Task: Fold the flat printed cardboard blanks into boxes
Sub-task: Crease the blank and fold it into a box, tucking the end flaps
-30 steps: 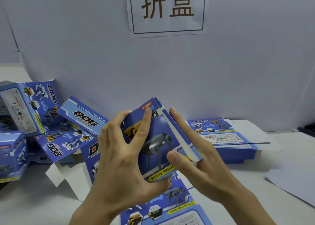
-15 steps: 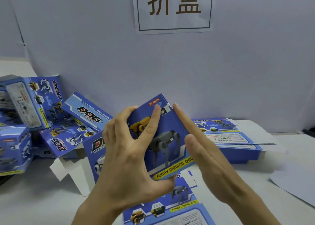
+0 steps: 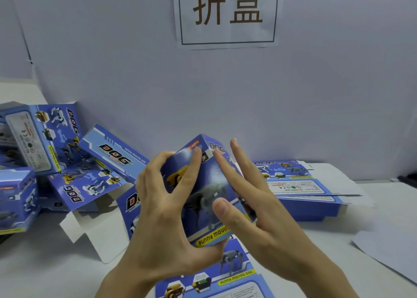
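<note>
Squaring a box (image 3: 203, 185) at frame centre, the left hand (image 3: 162, 225) is clamping its grip on it while the right hand (image 3: 266, 225) is pressing open-fingered; folded boxes (image 3: 40, 139) are lying frame-left, blanks (image 3: 304, 185) are waiting frame-right.

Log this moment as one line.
left hand: grips box | right hand: presses box side | blanks: stacked at right

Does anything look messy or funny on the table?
Yes. The heaped boxes on the left lie tumbled, tilted every way, and the open box among them has white flaps sticking out unfolded. The flat stack on the right lies neat.
</note>
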